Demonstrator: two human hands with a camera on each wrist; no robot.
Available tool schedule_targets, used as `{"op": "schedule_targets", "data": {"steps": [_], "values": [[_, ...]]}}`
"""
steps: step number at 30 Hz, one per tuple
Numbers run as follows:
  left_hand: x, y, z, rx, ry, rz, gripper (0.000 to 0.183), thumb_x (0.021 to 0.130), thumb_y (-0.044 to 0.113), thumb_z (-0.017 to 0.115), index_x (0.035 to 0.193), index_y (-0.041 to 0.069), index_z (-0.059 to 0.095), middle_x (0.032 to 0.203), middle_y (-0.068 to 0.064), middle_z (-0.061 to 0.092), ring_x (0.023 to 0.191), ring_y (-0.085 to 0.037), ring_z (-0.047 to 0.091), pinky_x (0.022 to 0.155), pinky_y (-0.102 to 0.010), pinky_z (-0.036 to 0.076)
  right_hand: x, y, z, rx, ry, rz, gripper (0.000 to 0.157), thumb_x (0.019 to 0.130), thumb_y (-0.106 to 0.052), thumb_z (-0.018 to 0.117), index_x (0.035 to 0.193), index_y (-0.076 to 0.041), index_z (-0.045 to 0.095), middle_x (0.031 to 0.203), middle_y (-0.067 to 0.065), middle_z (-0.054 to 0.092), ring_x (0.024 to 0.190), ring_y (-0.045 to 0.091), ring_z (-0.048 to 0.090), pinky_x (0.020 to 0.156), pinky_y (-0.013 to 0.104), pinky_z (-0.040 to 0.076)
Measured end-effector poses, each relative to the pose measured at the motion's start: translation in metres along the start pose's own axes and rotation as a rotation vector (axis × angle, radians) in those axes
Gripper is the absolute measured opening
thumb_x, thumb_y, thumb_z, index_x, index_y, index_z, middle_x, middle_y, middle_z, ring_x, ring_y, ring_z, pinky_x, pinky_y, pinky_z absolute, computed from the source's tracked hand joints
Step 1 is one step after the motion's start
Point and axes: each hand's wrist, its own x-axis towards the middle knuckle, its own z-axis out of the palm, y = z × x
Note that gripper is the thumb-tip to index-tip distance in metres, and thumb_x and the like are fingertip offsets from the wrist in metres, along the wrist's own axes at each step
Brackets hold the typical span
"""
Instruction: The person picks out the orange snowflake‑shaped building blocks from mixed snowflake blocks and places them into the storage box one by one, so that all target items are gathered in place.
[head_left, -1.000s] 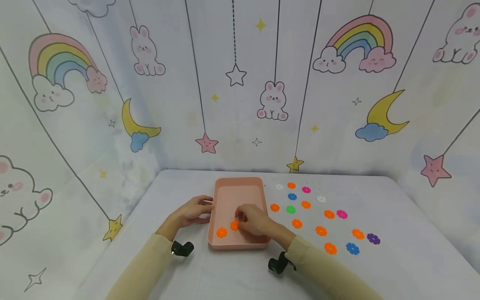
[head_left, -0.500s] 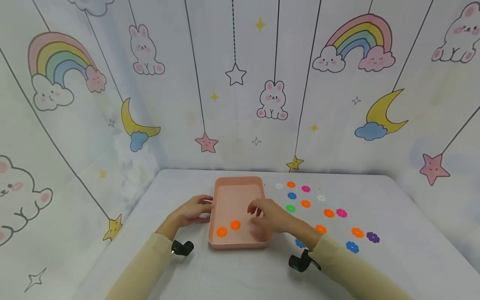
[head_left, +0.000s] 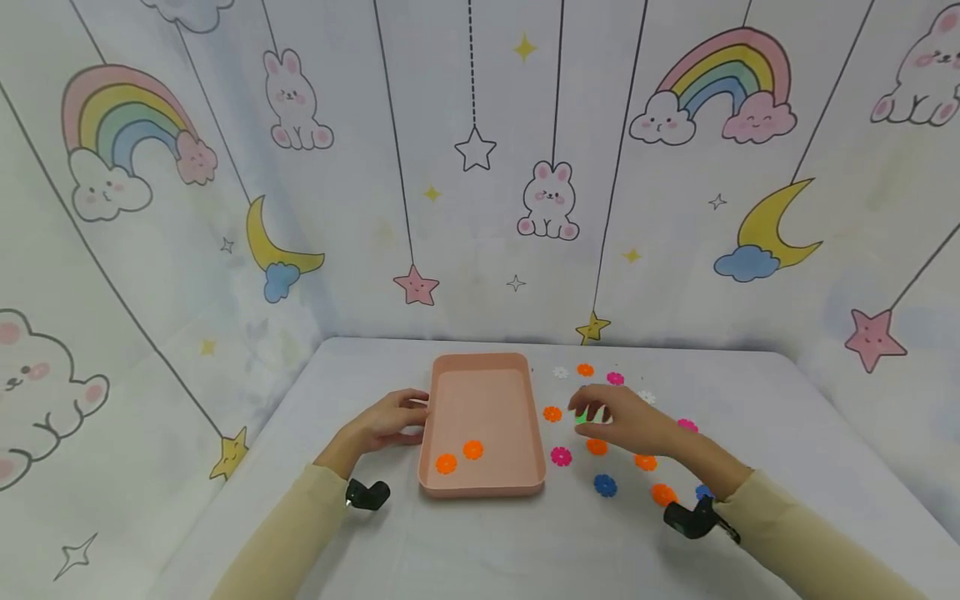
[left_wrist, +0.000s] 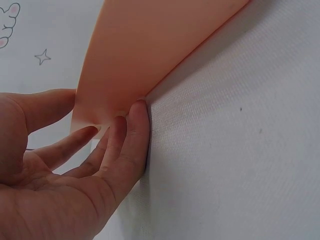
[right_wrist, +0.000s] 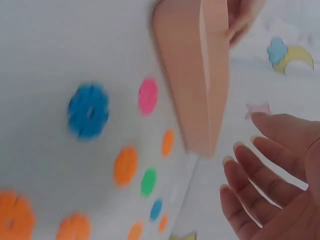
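Observation:
A pink rectangular tray (head_left: 483,400) lies on the white table with two orange notched discs inside; one orange disc (head_left: 473,450) is near the tray's middle. My left hand (head_left: 387,421) is at its left side. In the left wrist view, the left fingertips (left_wrist: 140,110) and thumb touch the outer wall, not curled round it. My right hand (head_left: 626,421) hovers over the loose discs right of the tray, fingers apart and nothing between them. It partly hides a green disc (head_left: 581,418). A blue disc (right_wrist: 88,111) and a pink disc (right_wrist: 148,96) show in the right wrist view.
Several other discs, including a white disc (head_left: 560,372) and an orange disc (head_left: 663,495), are scattered over the right of the table (head_left: 480,550). A curtain (head_left: 480,250) with printed rainbows and rabbits rises behind it.
My right hand has moved from inside the tray, off the orange disc there, rightward over the loose discs. The left hand keeps its place at the tray.

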Motion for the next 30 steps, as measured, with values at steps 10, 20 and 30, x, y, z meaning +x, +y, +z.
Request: {"op": "schedule_targets", "data": {"steps": [10,20,30], "values": [[0.0,-0.001,-0.001,-0.006,-0.01,0.004,0.052,0.105,0.014,0.057,0.152,-0.001,0.038,0.144,-0.024,0.05,0.116,-0.03,0.061,0.097,-0.047,0.057,-0.057,0.057,-0.045,-0.068,0.036,0.098,0.03,0.094,-0.023,0.076,0.118,-0.009,0.068,0.102,-0.003,0.067,0.092,0.012,0.059,0.077,0.023,0.056],[0.0,0.002,0.002,-0.013,-0.004,0.012,0.051,0.105,0.011,0.057,0.15,-0.003,0.04,0.142,-0.024,0.052,0.11,-0.028,0.063,0.095,-0.045,0.058,-0.111,0.129,-0.066,-0.014,-0.077,0.21,0.033,0.094,-0.021,0.075,0.118,0.0,0.065,0.106,0.003,0.066,0.09,0.004,0.056,0.075,0.022,0.056],[0.002,0.0,0.0,0.005,-0.007,0.007,0.051,0.105,0.014,0.058,0.15,-0.002,0.04,0.141,-0.022,0.054,0.113,-0.028,0.062,0.097,-0.047,0.057,-0.133,0.162,-0.068,0.09,-0.151,0.257,0.032,0.094,-0.017,0.073,0.12,0.0,0.065,0.117,0.011,0.065,0.096,0.0,0.056,0.08,0.019,0.054]]}}
